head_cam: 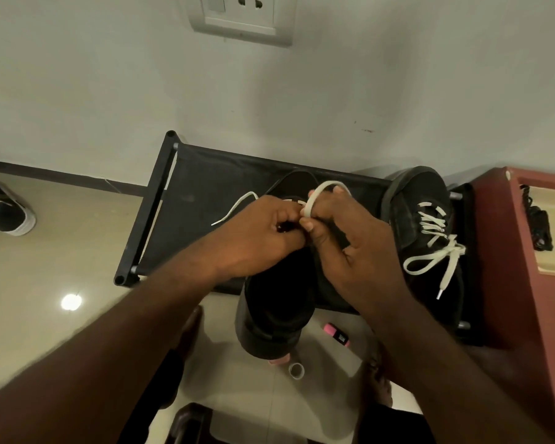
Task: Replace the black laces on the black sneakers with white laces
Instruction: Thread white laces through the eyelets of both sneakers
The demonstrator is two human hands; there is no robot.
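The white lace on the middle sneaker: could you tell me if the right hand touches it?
Touching. The head view shows the white lace looped round a finger of the right hand.

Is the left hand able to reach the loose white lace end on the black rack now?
Probably yes: the loose lace end lies just beside the left hand on the rack, with nothing between them. It must first release the lace it pinches.
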